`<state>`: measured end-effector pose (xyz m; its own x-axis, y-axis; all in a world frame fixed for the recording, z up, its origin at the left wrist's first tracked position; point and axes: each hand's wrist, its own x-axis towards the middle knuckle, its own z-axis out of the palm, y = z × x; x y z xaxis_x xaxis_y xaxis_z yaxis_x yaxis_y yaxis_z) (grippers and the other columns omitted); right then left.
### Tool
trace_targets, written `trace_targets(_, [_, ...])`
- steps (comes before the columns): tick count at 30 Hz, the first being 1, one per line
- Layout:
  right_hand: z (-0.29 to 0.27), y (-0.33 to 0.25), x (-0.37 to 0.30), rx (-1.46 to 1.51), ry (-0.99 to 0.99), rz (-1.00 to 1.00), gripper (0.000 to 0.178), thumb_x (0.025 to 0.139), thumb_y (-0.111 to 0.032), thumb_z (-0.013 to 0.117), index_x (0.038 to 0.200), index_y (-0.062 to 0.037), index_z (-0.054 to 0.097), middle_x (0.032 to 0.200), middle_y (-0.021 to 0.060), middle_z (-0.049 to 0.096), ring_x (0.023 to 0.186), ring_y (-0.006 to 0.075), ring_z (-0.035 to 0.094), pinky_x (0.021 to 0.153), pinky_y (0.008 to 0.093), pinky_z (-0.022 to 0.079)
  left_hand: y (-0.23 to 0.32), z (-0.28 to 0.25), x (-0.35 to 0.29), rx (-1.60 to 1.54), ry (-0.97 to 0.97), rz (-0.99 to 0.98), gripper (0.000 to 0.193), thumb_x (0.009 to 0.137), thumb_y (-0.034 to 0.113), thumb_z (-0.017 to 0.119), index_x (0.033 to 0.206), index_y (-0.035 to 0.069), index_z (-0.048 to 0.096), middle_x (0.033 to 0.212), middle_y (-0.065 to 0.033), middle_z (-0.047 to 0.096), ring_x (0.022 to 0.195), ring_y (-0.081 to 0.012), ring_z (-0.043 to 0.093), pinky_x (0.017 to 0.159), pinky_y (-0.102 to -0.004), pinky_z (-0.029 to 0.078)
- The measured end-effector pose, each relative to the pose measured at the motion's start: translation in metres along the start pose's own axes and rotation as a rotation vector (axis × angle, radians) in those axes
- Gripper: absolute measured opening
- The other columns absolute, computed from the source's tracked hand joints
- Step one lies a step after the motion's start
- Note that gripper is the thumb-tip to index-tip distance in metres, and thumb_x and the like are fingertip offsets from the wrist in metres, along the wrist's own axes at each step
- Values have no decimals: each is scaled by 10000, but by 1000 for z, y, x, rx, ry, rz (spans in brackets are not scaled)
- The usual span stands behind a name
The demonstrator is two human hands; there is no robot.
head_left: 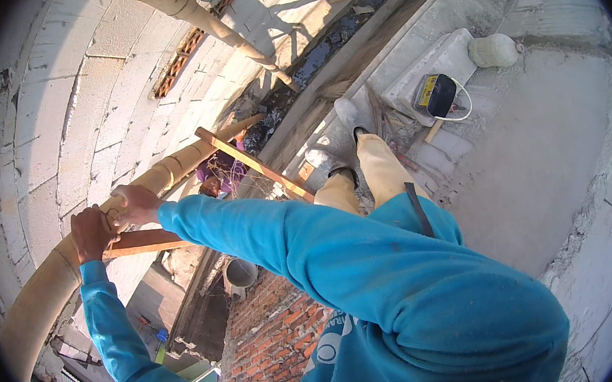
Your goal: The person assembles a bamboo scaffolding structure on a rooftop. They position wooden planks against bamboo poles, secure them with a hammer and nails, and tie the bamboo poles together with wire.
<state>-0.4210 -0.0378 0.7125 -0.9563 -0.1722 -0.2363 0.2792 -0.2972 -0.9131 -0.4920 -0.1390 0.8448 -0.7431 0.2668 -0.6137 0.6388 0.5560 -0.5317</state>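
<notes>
Both of my hands are at a thick bamboo pole [43, 290] that slants along the block wall. My left hand [91, 232] is closed in a fist against the pole, beside the end of a reddish wooden bar [152, 240]. Just to its right, my right hand [138, 205] lies over the pole with its fingers curled in. The two hands nearly touch. Anything thin held between the fingers is too small to make out. A second wooden bar [255, 163] crosses the bamboo farther along.
Below the bars is another person in purple [227, 170]. On the ledge by my feet stand a dark container with a white handle [442, 97] and a whitish jug [493, 51]. Another bamboo pole [209, 23] leans at the top. A brick wall [273, 341] and a pipe opening [241, 272] lie below.
</notes>
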Motion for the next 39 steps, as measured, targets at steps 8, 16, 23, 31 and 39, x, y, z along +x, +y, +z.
trace_targets(8, [-265, 166, -148, -76, 653, 435, 577, 807, -347, 733, 1236, -9, 547, 1061, 198, 667, 973, 320, 653, 856, 411, 501, -3, 7, 7, 58, -127, -54, 670, 483, 413, 902, 999, 85, 629, 918, -95, 697, 864, -251, 682, 852, -391, 472])
trace_targets(16, [-498, 265, -443, -439, 1176, 912, 323, 891, -264, 605, 1138, -59, 638, 1007, 152, 687, 861, 290, 653, 767, 415, 520, -8, 12, 9, 123, -236, -104, 845, 498, 416, 899, 1191, 73, 557, 1078, -95, 665, 958, -253, 662, 888, -411, 471])
trace_targets(23, [-526, 251, -534, -458, 1043, 1086, 353, 932, -217, 562, 1227, -25, 595, 1020, 166, 683, 898, 297, 663, 802, 437, 546, -10, 6, 8, 215, -327, -87, 1071, 508, 382, 905, 1387, 47, 394, 1201, -111, 592, 1099, -250, 598, 941, -434, 467])
trace_targets(31, [-582, 316, -439, -692, 802, 1139, 471, 914, -244, 611, 1300, 7, 513, 1325, 216, 513, 1210, 361, 513, 1013, 433, 439, -9, 6, -6, 173, -222, -51, 747, 675, 169, 712, 1345, 21, 416, 1237, -157, 565, 1083, -328, 578, 910, -466, 454])
trace_targets(39, [-654, 404, -391, -1089, 639, 1372, 409, 923, -211, 556, 1292, -51, 479, 1298, 160, 536, 1208, 346, 519, 975, 476, 455, -18, 9, -15, 51, -179, -117, 767, 658, 72, 750, 1350, 27, 423, 1265, -184, 551, 1143, -365, 535, 976, -465, 422])
